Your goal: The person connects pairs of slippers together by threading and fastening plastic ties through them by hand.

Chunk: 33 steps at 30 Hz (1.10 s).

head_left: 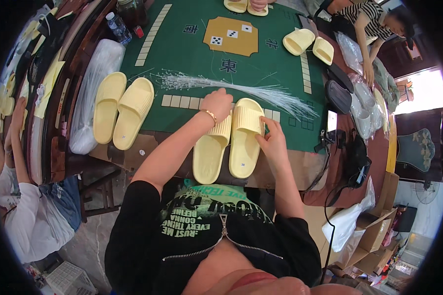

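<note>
Two pale yellow slide slippers lie side by side before me, toes pointing away: a left slipper [209, 158] and a right slipper [244, 147]. My left hand [217, 104], with a gold bracelet at its wrist, is closed over the toe of the left slipper. Its fingertips are hidden, and so is whatever they hold. At the right slipper's outer edge, my right hand [274, 141] grips the side of the strap with thumb and fingers. Just beyond my left hand stretches a bundle of thin clear plastic ties [251, 90].
A second yellow pair [133, 115] rests left, beside a plastic-wrapped bundle [96, 93]. More slippers [299, 42] sit far right, past a black case [338, 88]. Cables and a small device [332, 130] stand right. Co-workers' hands [368, 71] work around the green mat [182, 54].
</note>
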### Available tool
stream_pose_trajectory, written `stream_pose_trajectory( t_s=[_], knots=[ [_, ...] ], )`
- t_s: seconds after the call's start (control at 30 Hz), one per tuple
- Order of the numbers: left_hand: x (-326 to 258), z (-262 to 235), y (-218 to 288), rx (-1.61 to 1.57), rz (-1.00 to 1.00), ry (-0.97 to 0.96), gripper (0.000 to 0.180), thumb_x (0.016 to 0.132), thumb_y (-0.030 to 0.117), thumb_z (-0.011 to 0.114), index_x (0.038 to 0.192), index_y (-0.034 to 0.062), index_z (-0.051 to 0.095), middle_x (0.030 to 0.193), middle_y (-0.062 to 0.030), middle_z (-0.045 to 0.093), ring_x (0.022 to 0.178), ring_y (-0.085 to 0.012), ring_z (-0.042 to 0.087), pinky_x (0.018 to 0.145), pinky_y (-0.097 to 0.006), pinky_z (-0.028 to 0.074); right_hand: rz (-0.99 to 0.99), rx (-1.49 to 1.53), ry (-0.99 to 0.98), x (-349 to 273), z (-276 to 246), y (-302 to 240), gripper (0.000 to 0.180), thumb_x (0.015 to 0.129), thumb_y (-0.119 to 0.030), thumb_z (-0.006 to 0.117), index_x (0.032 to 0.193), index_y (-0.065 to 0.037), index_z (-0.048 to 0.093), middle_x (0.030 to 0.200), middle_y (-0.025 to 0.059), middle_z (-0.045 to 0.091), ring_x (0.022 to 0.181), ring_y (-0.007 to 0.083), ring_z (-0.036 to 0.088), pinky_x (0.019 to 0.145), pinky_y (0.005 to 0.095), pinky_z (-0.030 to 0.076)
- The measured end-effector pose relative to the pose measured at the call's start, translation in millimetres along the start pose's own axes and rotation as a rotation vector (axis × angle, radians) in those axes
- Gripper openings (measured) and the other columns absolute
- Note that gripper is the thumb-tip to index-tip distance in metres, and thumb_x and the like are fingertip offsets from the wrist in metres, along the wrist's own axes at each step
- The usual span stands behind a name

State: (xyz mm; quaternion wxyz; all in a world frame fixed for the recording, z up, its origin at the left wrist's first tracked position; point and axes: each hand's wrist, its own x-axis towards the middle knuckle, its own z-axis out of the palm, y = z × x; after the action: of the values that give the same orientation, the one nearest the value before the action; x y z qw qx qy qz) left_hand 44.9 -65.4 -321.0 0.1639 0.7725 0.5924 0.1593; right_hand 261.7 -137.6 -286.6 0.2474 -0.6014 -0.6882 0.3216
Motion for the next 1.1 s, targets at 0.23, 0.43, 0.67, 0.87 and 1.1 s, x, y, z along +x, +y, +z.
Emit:
stream_pose_trajectory(
  t_s=[0.23,0.43,0.67,0.87,1.1],
  knots=[
    [18,-5,2,-0.051,0.051,-0.040,0.011,0.076,0.018,0.056,0.076,0.0100,0.063,0.083,-0.0105,0.058,0.080,-0.0292,0.059,0.071,-0.041,0.048,0.000,0.034,-0.045,11,-11,-4,0.052,0.071,-0.011,0.068,0.121,-0.007,0.051,0.116,0.0101,0.050,0.063,0.0142,0.053,0.062,0.0263,0.048],
    [20,-9,-8,-0.300,-0.117,0.140,0.013,0.073,0.019,0.056,0.073,0.0090,0.064,0.080,-0.0128,0.062,0.078,-0.0315,0.060,0.069,-0.042,0.049,-0.018,0.207,0.086,34,-12,-7,0.035,0.077,-0.010,0.064,0.111,-0.004,0.059,0.100,0.0072,0.056,0.062,0.0091,0.052,0.057,0.0216,0.044],
    [5,20,2,-0.343,-0.032,0.232,0.011,0.068,0.018,0.057,0.069,0.0094,0.063,0.074,-0.0150,0.060,0.075,-0.0331,0.059,0.067,-0.045,0.047,-0.169,0.282,0.135,80,20,29,0.019,0.080,-0.007,0.060,0.098,0.000,0.062,0.084,0.0042,0.061,0.069,0.0082,0.053,0.061,0.0218,0.044],
    [-8,11,10,-0.332,-0.013,0.229,0.009,0.071,0.017,0.056,0.069,0.0110,0.062,0.075,-0.0110,0.060,0.074,-0.0306,0.060,0.066,-0.043,0.048,-0.057,0.397,0.044,85,34,4,0.004,0.081,-0.002,0.058,0.082,0.001,0.060,0.073,0.0000,0.058,0.065,0.0055,0.052,0.060,0.0206,0.043],
    [1,9,3,-0.385,0.023,0.201,0.010,0.074,0.019,0.056,0.073,0.0098,0.060,0.075,-0.0096,0.061,0.075,-0.0294,0.061,0.066,-0.043,0.048,-0.060,0.530,0.155,102,41,9,0.001,0.079,-0.001,0.059,0.080,0.000,0.059,0.073,0.0001,0.058,0.066,0.0070,0.051,0.061,0.0214,0.043]
  ],
)
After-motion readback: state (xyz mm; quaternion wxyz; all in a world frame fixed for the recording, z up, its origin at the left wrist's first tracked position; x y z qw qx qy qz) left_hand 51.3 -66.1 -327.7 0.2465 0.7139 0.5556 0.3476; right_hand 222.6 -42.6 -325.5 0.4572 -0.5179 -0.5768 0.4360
